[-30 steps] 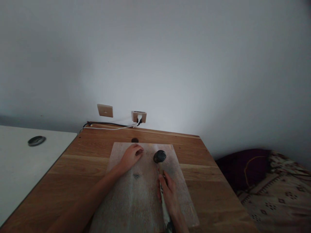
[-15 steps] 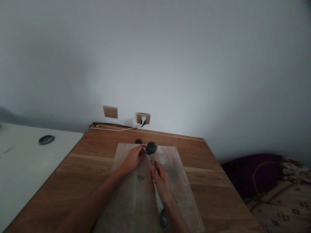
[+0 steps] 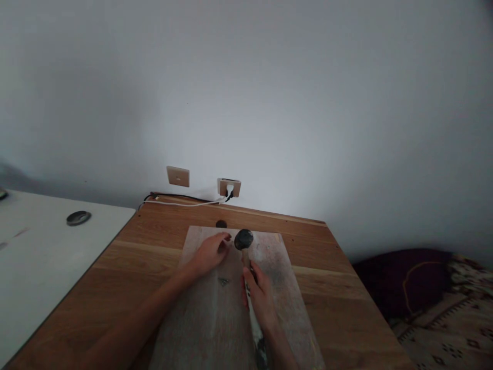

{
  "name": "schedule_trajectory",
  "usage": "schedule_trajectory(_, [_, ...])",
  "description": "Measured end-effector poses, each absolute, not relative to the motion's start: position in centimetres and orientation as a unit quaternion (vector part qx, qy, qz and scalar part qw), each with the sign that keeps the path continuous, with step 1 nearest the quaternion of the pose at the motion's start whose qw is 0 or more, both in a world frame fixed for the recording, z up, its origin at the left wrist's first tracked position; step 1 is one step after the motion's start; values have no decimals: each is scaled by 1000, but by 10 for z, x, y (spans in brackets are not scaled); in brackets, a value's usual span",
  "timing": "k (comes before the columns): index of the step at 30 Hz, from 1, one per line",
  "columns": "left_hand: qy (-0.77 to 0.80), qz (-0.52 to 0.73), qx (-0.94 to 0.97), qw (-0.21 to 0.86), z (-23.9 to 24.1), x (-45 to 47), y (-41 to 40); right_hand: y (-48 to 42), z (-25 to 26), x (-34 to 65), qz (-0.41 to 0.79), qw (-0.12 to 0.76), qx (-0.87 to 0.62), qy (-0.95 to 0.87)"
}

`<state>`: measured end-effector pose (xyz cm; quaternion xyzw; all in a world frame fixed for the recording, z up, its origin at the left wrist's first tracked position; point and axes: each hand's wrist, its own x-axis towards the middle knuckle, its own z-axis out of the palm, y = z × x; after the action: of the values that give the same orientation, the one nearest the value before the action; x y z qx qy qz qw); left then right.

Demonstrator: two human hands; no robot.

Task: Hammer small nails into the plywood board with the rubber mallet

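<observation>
My right hand (image 3: pixel 260 293) is wrapped round the handle of a mallet (image 3: pixel 244 239), whose dark, rounded head points away from me over the pale board (image 3: pixel 204 324). Its light handle runs back under my right wrist. Just left of the mallet head is my left hand (image 3: pixel 211 253), low over the board's far part, fingers curled and tips drawn together. Anything between those fingertips is too small to make out. Several small metal nails (image 3: pixel 223 281) lie in a little pile on the board, between my two hands.
The board lies on a wooden tabletop (image 3: pixel 142 267). A white table (image 3: pixel 34 272) with a round dark ring (image 3: pixel 78 218) adjoins at left. Cables (image 3: pixel 185 204) run along the back edge to a wall socket (image 3: pixel 230 188). Patterned fabric (image 3: pixel 447 334) lies at right.
The mallet head has come slightly down and nearer to me, and a small gap now shows between it and my left fingertips. The whole view has shifted a little.
</observation>
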<state>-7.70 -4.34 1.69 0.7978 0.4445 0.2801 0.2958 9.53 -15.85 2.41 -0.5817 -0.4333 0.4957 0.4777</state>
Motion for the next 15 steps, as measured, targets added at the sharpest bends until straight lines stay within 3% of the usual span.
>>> schedule_trajectory(6, [293, 110, 940, 137, 33, -97, -105, -183, 14, 114, 490, 448, -611, -430])
schedule_trajectory(11, [265, 78, 961, -18, 26, -82, -132, -183, 9, 117, 494, 447, -612, -427])
schedule_trajectory(15, [261, 99, 960, -25, 22, -76, -128, -182, 9, 116, 495, 445, -613, -426])
